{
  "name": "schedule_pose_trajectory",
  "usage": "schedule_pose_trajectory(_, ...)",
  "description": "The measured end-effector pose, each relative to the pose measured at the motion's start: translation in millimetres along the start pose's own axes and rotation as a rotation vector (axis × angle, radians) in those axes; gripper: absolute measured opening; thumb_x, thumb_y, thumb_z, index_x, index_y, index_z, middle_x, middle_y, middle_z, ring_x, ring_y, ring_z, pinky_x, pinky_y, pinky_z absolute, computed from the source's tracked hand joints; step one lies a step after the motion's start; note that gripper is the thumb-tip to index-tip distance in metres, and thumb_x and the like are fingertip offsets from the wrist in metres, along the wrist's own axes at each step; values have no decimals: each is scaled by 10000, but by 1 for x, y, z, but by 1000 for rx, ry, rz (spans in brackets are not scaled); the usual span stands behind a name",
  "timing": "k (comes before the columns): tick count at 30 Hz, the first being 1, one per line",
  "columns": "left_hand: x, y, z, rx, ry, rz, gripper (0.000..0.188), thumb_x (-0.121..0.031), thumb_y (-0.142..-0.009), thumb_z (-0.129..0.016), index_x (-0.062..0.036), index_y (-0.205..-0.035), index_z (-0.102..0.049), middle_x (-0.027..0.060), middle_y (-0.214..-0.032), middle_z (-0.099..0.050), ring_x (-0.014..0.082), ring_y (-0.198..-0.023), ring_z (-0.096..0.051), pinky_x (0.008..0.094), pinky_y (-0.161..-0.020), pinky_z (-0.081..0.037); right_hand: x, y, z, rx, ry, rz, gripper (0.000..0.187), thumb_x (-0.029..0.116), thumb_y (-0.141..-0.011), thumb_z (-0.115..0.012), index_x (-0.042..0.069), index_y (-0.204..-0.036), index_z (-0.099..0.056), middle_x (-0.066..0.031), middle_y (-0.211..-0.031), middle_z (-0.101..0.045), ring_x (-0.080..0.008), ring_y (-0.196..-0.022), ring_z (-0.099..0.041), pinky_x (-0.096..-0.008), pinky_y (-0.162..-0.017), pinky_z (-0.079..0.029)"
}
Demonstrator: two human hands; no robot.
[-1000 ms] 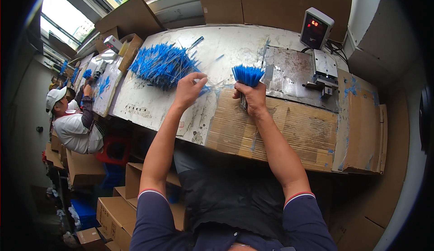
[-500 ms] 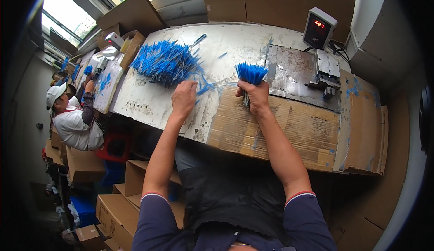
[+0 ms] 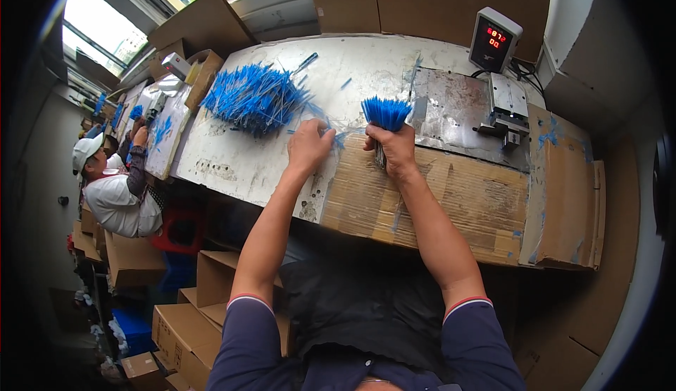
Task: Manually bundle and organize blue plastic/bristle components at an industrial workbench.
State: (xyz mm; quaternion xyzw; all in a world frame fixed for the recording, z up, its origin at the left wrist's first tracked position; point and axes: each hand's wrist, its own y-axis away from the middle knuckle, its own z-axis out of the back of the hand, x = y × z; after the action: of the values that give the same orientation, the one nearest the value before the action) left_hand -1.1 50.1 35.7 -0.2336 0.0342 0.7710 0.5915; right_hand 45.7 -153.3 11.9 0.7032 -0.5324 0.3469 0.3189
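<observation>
My right hand (image 3: pixel 394 148) is closed around an upright bundle of thin blue-tipped strands (image 3: pixel 386 113). The blue tips fan out above the fist, and the paler lower ends show below it, over the cardboard sheet. To its left, my left hand (image 3: pixel 310 146) hovers over the white tabletop with half-bent fingers. Its thumb stands apart from them, and I see nothing held there, though the palm side is hidden. Beyond that hand, toward the back left, lies a large heap of similar blue strands (image 3: pixel 253 99). Several loose strands are scattered between the heap and the bundle.
A flattened cardboard sheet (image 3: pixel 429 197) covers the near right of the worktable (image 3: pixel 232 159). Behind it are a metal plate (image 3: pixel 451 106), a small clamp-like device (image 3: pixel 508 109) and a red digital display (image 3: pixel 495 39). A person (image 3: pixel 120 194) works at another table on the left.
My left hand has moved right, away from the heap and closer to the bundle. My right hand keeps its grip, shifting slightly left. The display's lit figures have changed.
</observation>
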Motion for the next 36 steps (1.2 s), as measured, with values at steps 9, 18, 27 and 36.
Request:
schedule_pose_trajectory(9, 24, -8, 19, -66, 198, -33, 213, -227, -922, -725, -75, -1063, -771, 95, -965, -776, 212, -831, -732, 357, -786, -564, 1, 0, -1, -5, -20, 21, 120, 19, -830, -765, -26, -924, -703, -93, -757, -693, -184, -616, -678, -343, -552, -591)
schedule_pose_trajectory(18, 22, -31, 19, 123, -166, -257, 178, -176, -857, -741, -111, -1022, -740, 91, -1120, -680, 308, -1109, -631, 416, -929, -511, -1, -1, 0, -28, -43, 14, 194, 56, -799, -780, -41, -950, -706, -96, -829, -697, -187, -625, -665, -349, -540, -578)
schedule_pose_trajectory(27, 25, -25, 29, -3, -110, -274, 99, -129, -939, -668, -70, -1016, -646, 111, -985, -703, 341, -959, -662, 436, -835, -529, 0, 0, -3, -86, -22, 53, 190, 47, -797, -771, -50, -950, -713, -99, -836, -708, -182, -621, -669, -337, -537, -574)
schedule_pose_trajectory(36, -13, 9, 27, 181, 460, 14, 147, -102, -980, -649, 10, -1069, -682, 64, -815, -723, 112, -677, -665, 287, -619, -523, 0, 2, 0, -110, 202, 281, 73, -1, -858, -739, -17, -927, -725, -82, -837, -736, -184, -653, -687, -327, -645, -578)
